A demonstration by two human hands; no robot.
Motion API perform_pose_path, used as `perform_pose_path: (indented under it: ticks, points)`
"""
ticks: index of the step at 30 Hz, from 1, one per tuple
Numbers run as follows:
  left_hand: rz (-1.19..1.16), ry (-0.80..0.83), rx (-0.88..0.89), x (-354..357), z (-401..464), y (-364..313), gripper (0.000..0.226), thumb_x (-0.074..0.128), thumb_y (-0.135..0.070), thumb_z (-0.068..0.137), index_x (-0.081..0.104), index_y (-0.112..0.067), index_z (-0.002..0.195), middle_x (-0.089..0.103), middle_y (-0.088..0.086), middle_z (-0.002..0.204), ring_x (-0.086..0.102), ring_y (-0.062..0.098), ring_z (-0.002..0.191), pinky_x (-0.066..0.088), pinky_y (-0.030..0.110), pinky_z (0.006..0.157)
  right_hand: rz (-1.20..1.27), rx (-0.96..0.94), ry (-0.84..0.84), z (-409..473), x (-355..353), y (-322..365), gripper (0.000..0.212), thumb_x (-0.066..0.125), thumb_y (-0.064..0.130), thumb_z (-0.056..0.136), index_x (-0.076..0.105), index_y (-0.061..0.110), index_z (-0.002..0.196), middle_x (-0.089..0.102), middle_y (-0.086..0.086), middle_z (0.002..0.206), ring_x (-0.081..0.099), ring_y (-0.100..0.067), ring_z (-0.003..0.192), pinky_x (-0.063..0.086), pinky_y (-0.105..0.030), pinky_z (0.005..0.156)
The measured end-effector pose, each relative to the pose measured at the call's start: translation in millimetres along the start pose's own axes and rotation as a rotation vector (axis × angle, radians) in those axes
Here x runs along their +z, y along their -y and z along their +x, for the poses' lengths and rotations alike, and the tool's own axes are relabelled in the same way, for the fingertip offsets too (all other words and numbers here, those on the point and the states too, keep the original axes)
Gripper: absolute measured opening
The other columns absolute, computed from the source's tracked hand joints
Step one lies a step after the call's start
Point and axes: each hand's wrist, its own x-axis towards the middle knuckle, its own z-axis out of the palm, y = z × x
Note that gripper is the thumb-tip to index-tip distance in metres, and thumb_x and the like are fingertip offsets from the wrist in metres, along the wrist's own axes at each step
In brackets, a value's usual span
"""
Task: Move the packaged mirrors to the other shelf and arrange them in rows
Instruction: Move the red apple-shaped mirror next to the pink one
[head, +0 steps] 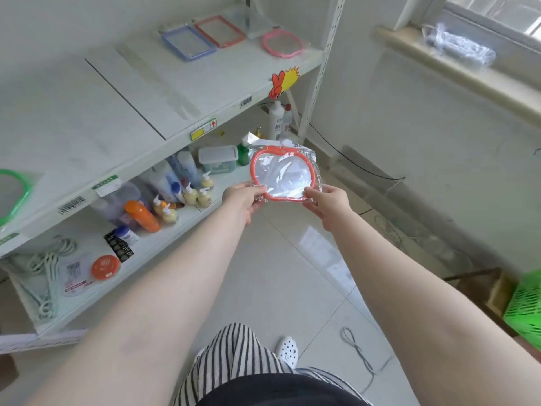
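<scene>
1. The person holds a round orange-framed mirror in a crinkled clear plastic bag [283, 174] out in front of the body, over the pale tiled floor [292, 273].
2. The left hand [243, 197] pinches the bag at the mirror's lower left edge, thumb on top and fingers curled beneath.
3. The right hand [326, 200] pinches the lower right edge in the same manner, so the mirror hangs between the two hands, face tilted up toward the camera.
4. Up and to the left of the hands, well apart from them, runs the white upper shelf [131, 92] of a metal rack.
5. At its far end three packaged mirrors lie flat in a row: a blue rectangular-framed mirror [188, 43], just beside it a red rectangular-framed mirror [220, 31], and near that a pink round-framed mirror [281, 43].
6. Far to the left of the left hand, at the picture's edge, a green round-framed mirror [13, 194] lies on the same shelf, partly cut off.
7. Below and left of the left hand, the lower shelf [87, 288] carries pump bottles, an orange bottle [142, 215] lying down, a lidded plastic box [218, 159] and a coil of pale rope [44, 276].
8. Low and to the right of the right hand, a green slatted plastic basket [525, 303] stands at the frame's edge.
</scene>
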Motion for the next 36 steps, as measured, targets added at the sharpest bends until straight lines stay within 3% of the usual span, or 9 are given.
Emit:
perform_pose_path:
  ticks: [4,10,13,16,19,23,28,34,36]
  points:
    - [-0.006,-0.041,0.007,21.2,18.4,-13.2,0.035,0.068,0.005,0.081,0.061,-0.002,0.115,0.066,0.003,0.083,0.063,0.009,0.066,0.054,0.018,0.054,0.013,0.012,0.031,23.2,-0.2,23.5,0.018,0.067,0.001,0.084,0.067,0.004,0.101,0.066,-0.007,0.084,0.066,-0.009,0.052,0.057,-0.032,0.091]
    - [-0.067,-0.091,0.035,47.1,67.2,-56.5,0.041,0.068,0.005,0.081,0.06,0.001,0.121,0.068,0.014,0.115,0.064,0.012,0.072,0.055,0.02,0.06,0.052,0.024,0.049,74.4,22.9,68.0,0.02,0.067,0.003,0.085,0.063,0.01,0.104,0.066,-0.002,0.085,0.066,-0.012,0.062,0.052,-0.032,0.096]
    - [-0.096,-0.067,0.041,62.7,94.8,-87.3,0.039,0.067,0.007,0.082,0.059,0.001,0.12,0.069,0.013,0.107,0.063,0.012,0.069,0.054,0.017,0.054,0.064,-0.007,0.021,106.1,37.7,97.7,0.021,0.068,0.002,0.084,0.066,0.009,0.104,0.067,-0.003,0.088,0.066,-0.012,0.064,0.054,-0.032,0.095]
    - [-0.098,-0.053,0.052,74.1,123.3,-121.2,0.038,0.066,0.007,0.082,0.06,0.002,0.119,0.065,0.006,0.084,0.061,0.013,0.067,0.057,0.019,0.064,0.036,-0.06,0.017,139.2,54.7,128.9,0.031,0.069,0.003,0.083,0.065,0.008,0.114,0.069,-0.009,0.109,0.067,-0.012,0.066,0.058,-0.023,0.082]
    - [-0.051,-0.034,0.056,84.4,145.3,-154.3,0.027,0.064,0.007,0.083,0.063,0.001,0.11,0.063,0.006,0.08,0.06,0.014,0.066,0.056,0.017,0.057,0.035,-0.09,0.0,166.2,70.9,157.1,0.032,0.07,0.004,0.083,0.066,0.006,0.114,0.066,-0.015,0.121,0.068,-0.014,0.066,0.058,-0.031,0.088]
    - [-0.037,-0.072,0.066,93.8,171.5,-186.9,0.02,0.064,0.006,0.084,0.058,-0.011,0.075,0.061,0.008,0.078,0.059,0.016,0.061,0.052,0.016,0.047,0.02,-0.093,0.024,193.5,89.3,188.3,0.033,0.068,0.003,0.085,0.064,0.003,0.118,0.069,-0.007,0.091,0.066,-0.012,0.063,0.058,-0.029,0.088]
    - [-0.114,-0.094,0.05,105.0,202.7,-212.3,0.022,0.061,0.009,0.085,0.054,-0.008,0.074,0.058,0.008,0.071,0.059,0.016,0.061,0.053,0.015,0.043,-0.014,-0.107,0.054,239.9,109.0,217.1,0.034,0.07,0.002,0.083,0.066,0.004,0.116,0.067,-0.004,0.076,0.067,-0.009,0.056,0.06,-0.022,0.076]
    - [-0.144,-0.168,0.031,120.5,252.4,-245.4,0.021,0.06,0.01,0.085,0.054,-0.006,0.074,0.058,0.009,0.074,0.059,0.017,0.064,0.056,0.023,0.061,-0.067,-0.095,0.161,298.4,134.8,261.6,0.017,0.068,-0.002,0.083,0.067,0.006,0.098,0.063,-0.009,0.073,0.062,-0.015,0.061,0.059,-0.017,0.057]
    - [-0.124,-0.204,0.017,126.7,269.6,-257.7,0.018,0.06,0.01,0.085,0.057,-0.005,0.076,0.059,0.009,0.071,0.057,0.016,0.062,0.055,0.022,0.052,-0.127,-0.116,0.218,322.4,142.5,278.5,0.014,0.067,-0.004,0.083,0.067,0.007,0.09,0.062,-0.01,0.07,0.06,-0.017,0.057,0.057,-0.018,0.056]
